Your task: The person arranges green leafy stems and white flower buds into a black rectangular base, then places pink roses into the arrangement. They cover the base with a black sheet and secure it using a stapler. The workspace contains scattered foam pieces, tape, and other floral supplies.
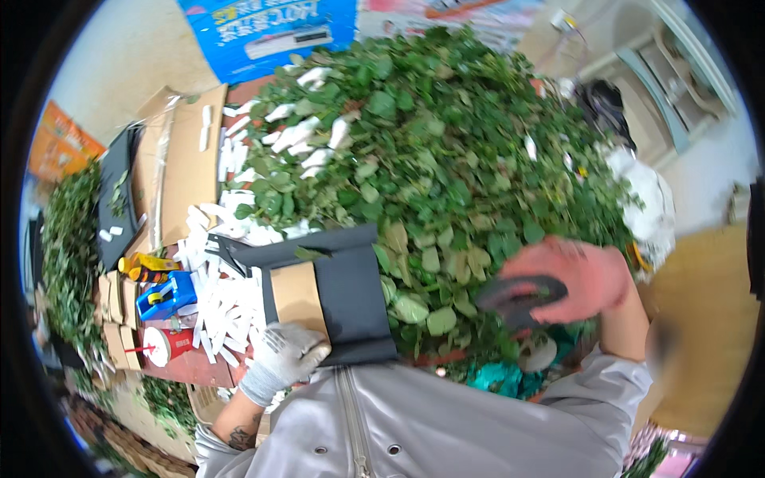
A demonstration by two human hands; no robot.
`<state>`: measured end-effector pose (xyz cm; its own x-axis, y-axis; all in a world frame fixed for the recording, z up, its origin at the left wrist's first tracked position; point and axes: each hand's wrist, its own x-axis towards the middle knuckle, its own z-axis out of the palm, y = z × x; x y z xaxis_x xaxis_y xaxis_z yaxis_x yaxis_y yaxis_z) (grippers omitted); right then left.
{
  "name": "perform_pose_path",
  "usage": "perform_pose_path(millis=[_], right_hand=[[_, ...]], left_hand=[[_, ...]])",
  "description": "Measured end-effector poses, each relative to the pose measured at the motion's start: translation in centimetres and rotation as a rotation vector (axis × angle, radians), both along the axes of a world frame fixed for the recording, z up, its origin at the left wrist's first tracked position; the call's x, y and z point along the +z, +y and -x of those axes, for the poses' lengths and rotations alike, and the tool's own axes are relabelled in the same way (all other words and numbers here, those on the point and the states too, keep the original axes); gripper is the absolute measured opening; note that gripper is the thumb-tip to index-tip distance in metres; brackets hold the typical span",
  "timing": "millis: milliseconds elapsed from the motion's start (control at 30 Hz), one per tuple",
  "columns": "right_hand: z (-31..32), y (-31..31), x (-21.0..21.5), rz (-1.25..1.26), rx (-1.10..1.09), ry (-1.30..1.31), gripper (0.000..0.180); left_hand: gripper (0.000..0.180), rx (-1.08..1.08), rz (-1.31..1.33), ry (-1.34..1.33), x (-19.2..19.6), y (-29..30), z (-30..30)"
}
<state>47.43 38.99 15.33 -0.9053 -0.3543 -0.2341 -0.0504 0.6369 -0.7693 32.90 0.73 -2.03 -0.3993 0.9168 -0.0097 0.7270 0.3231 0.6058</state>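
A black sheet (355,291) with folded-up edges lies in front of me, and a brown cardboard piece (299,295) rests on it. My left hand (288,354), in a grey-white glove, grips the cardboard's near end, its fingers closed at the sheet's lower edge. To the right, my right hand (570,279) wears a pink glove and hovers over the near edge of a big heap of leafy green stems (446,159). Motion smears it. A dark curved shape (518,296) shows at its fingers; whether it is held or part of the glove is unclear.
White strips (227,307) are strewn left of the sheet, beside black-handled scissors (227,253). Further left stand a blue tape dispenser (166,296), yellow bottles (147,264) and a red cup (169,347) with a straw. White-wrapped bundles (299,135) lie on the heap; cardboard (191,171) stands behind.
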Motion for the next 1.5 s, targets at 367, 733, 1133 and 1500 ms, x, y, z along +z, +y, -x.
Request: perform_pose_path(millis=[367,733,1133,1500], right_hand=[[38.9,3.2,-13.7,-1.204,0.009,0.325,0.08],[40.2,5.6,-19.7,-1.224,0.201,-0.068,0.1],[42.4,9.1,-14.4,-1.361,-0.259,0.629,0.016],[43.8,0.7,-13.4,-1.431,-0.028,0.55,0.054]], left_hand=[[0.017,0.211,-0.083,0.087,-1.0,0.6,-0.3],[0.013,0.159,-0.193,0.099,-0.7,1.0,0.6],[0.015,0.131,-0.231,0.053,-1.1,0.3,1.5],[0.016,0.153,-0.274,0.044,-2.2,0.2,1.2]])
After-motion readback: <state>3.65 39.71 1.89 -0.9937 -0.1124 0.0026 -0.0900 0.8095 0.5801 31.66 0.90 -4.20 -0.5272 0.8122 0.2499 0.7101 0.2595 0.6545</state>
